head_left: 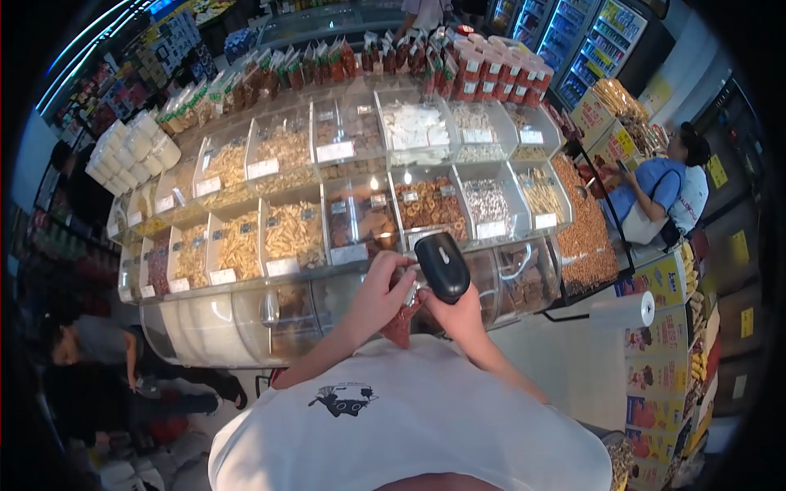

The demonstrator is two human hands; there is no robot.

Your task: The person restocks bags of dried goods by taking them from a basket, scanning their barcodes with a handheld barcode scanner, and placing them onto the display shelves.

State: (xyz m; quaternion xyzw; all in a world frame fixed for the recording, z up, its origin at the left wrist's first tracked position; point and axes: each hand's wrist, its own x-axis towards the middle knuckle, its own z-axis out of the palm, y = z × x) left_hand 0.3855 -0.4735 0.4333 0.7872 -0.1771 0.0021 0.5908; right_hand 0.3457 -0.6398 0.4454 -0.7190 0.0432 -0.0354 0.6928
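Note:
My left hand (380,286) is closed in a pinch, with its thumb and fingers on the gathered top of a small plastic bag (397,329). Reddish contents show through the bag, which hangs in front of my white shirt. My right hand (455,314) is closed too, its fingertips meeting the bag's neck. Directly above it is a black rounded device (442,267) with a pale oblong mark. Whether that device rests on the counter or against my right hand I cannot tell. The device hides part of my right fingers.
Tiered clear bins (295,233) of dried foods curve ahead of me. Red-lidded tubs (499,74) and white tubs (135,151) stand along them. A person in blue (655,192) is at the right, another person (98,344) at the left. A plastic roll (622,311) juts out nearby.

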